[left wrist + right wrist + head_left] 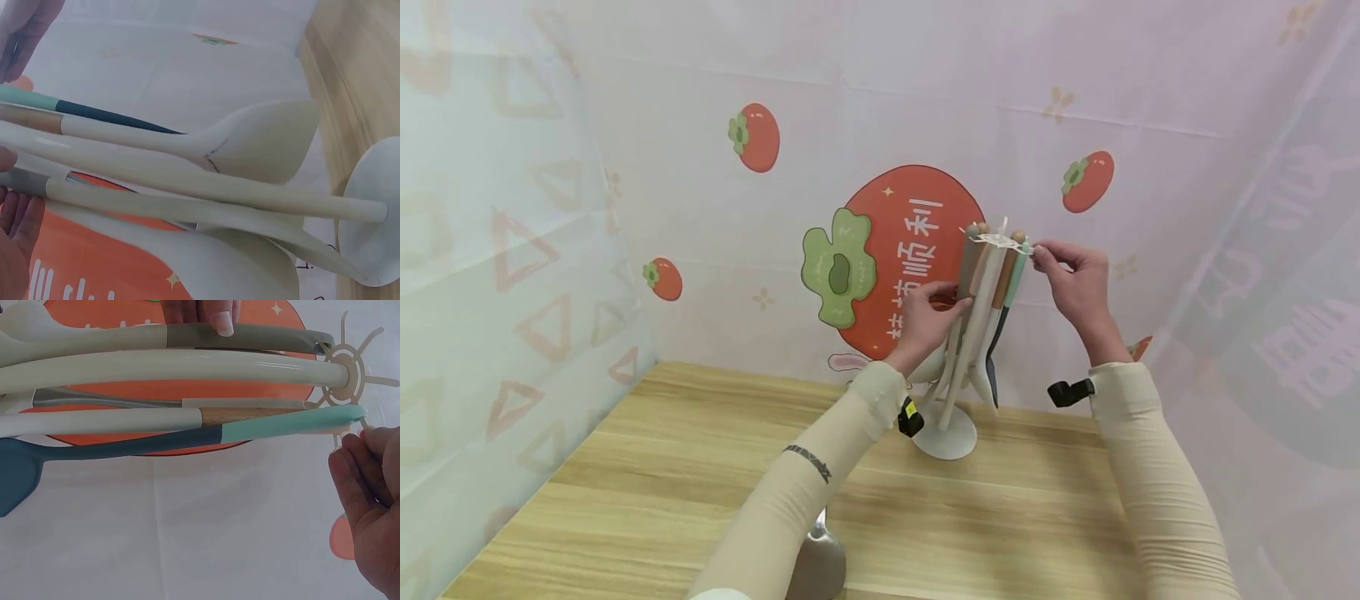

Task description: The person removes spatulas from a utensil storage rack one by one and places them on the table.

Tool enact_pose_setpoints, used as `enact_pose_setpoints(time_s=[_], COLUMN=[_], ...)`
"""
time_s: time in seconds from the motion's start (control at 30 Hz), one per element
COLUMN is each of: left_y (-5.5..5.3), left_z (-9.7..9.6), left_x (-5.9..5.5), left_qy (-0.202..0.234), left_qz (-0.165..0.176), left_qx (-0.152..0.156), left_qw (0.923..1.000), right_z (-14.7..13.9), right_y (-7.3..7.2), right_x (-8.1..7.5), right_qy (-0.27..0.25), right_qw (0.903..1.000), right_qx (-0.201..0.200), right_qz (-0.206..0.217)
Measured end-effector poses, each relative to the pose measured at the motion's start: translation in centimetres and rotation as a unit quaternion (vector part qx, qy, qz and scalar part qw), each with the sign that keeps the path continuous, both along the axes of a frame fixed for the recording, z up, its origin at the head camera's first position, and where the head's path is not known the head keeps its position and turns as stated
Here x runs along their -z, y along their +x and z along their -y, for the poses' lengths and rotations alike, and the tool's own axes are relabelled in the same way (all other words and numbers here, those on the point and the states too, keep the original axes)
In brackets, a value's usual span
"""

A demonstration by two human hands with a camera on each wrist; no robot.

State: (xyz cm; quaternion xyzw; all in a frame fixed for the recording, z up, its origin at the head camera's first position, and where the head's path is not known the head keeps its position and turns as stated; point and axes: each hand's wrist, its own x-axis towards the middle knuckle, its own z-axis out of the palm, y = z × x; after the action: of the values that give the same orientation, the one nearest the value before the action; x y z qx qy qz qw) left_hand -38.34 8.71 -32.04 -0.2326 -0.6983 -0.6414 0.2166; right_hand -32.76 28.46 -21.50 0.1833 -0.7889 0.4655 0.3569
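A white utensil rack (983, 321) stands upright on its round base (953, 442), its top a wheel of thin hooks (345, 372). My left hand (928, 321) pinches the grey handle (250, 337) of a cream kitchen utensil hanging there, thumb on one side and fingers on the other. With thumb and fingertips, my right hand (1078, 279) pinches a hook at the right of the wheel. Close beside those fingertips hangs a navy turner (131, 445) with a mint handle. A white turner (262, 144) with a wooden handle and a metal utensil (119, 400) hang near it.
A shiny metal utensil head (822, 562) lies on the wooden table (700, 467) at the front, partly hidden by my left sleeve. Behind the rack hangs a pale cloth (850, 108) printed with red fruit.
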Motion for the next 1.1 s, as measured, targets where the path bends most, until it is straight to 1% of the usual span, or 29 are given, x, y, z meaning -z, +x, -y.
enact_pose_setpoints(time_s=[0.17,0.27,0.33,0.5,0.6,0.63,0.83,0.87,1.0,1.1], left_y=[0.0,-0.1,-0.1,-0.1,-0.1,0.0,0.2,0.3,0.6,0.7], left_z=[-0.6,-0.6,-0.5,-0.3,-0.1,-0.1,-0.1,-0.1,0.2,0.3], left_x=[-0.3,-0.5,-0.7,-1.2,-1.3,-1.3,-1.4,-1.4,-1.5,-1.6], left_qy=[0.016,0.016,0.011,-0.007,-0.015,-0.016,-0.014,-0.011,-0.002,-0.003], left_qz=[-0.014,-0.017,-0.016,-0.015,-0.009,-0.006,0.006,0.008,0.013,0.008], left_qx=[-0.03,-0.036,-0.035,-0.033,-0.031,-0.03,-0.017,-0.014,0.001,0.01], left_qw=[0.9993,0.9991,0.9992,0.9993,0.9994,0.9994,0.9997,0.9998,0.9999,0.9999], right_z=[0.1,0.2,-0.1,-1.3,-1.6,-1.5,-0.2,-0.1,0.0,0.1], right_y=[0.0,0.0,-0.4,-2.3,-2.6,-2.4,0.2,0.5,0.6,0.7], right_x=[-0.1,-0.2,-0.2,0.5,0.7,0.6,-0.4,-0.4,-0.4,-0.5], right_qy=[-0.005,-0.009,-0.01,-0.004,0.0,0.002,0.004,0.003,0.001,0.002], right_qw=[0.9998,0.9997,0.9998,0.9998,0.9997,0.9996,0.9996,0.9997,0.9997,0.9997], right_qx=[-0.016,-0.021,-0.016,0.001,0.007,0.009,0.003,0.002,0.002,0.004], right_qz=[-0.003,0.0,0.004,0.017,0.024,0.025,0.026,0.026,0.025,0.024])
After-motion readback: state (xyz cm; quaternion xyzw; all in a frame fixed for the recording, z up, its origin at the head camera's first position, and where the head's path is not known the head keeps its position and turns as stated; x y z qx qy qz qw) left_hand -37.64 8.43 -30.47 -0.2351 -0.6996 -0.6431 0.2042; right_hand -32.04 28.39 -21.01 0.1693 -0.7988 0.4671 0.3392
